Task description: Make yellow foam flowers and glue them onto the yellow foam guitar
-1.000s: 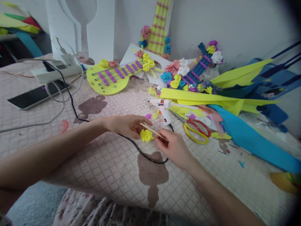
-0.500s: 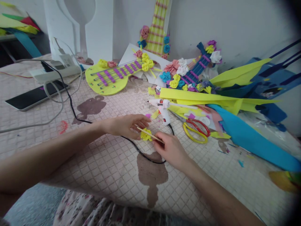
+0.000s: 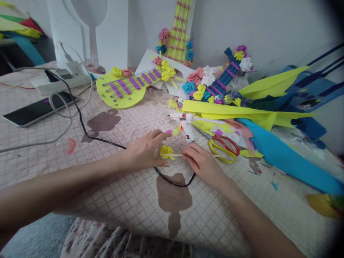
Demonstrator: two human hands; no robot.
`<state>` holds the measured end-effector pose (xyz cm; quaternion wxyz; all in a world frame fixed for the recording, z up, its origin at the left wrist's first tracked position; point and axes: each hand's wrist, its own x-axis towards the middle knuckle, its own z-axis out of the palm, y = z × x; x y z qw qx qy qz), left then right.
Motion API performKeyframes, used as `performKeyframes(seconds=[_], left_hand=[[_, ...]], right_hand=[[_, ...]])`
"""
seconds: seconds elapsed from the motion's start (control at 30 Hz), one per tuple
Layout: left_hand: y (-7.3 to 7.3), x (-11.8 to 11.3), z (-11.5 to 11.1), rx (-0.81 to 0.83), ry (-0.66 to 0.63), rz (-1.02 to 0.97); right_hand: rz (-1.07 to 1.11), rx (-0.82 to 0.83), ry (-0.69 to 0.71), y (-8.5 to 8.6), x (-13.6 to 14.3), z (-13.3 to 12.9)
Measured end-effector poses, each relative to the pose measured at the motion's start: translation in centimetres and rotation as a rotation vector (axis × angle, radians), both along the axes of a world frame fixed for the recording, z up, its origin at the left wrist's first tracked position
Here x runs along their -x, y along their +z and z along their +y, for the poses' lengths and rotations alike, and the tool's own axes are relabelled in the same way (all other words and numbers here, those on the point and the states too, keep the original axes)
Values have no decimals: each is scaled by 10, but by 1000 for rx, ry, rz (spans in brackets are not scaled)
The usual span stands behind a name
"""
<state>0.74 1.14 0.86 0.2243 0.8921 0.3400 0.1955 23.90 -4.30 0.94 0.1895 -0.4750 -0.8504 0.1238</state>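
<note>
My right hand [image 3: 202, 163] is closed on a thin wooden stick [image 3: 176, 155], which lies nearly level. The stick's left end reaches over a yellow crepe-paper flower [image 3: 167, 152]; its other end sticks out past my knuckles. My left hand [image 3: 145, 148] is open just left of the flower, thumb and fingers apart on either side of it; whether they touch it I cannot tell. Behind my right hand lies a white glue gun [image 3: 189, 133] with a black cord. Scissors [image 3: 224, 149] with red and yellow handles rest to the right.
A yellow paper guitar [image 3: 122, 93] and a flower-covered blue one [image 3: 221, 84] lie at the back. Yellow paper strips [image 3: 228, 109] and a blue sheet [image 3: 285, 157] spread to the right. On the left are a phone [image 3: 40, 110], a power strip [image 3: 61, 84] and loose cables.
The stick has swung from slanting to nearly level. My right hand has shifted slightly right, and my left hand has turned and opened wider beside the flower.
</note>
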Motion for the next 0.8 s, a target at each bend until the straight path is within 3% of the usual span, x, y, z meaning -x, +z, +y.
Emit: performKeyframes(seconds=[0.27,0.53,0.8], left_hand=[[-6,-6,-6,-60,1,19],[-10,-5,-2,-31,-99,-99],[-3,-3,-5,-72,-125,-56]], right_hand=[[-40,-49,32,-1,4,0],[-44,-24,41,-1,7,-4],[-50,-21,17,-1,11,-8]])
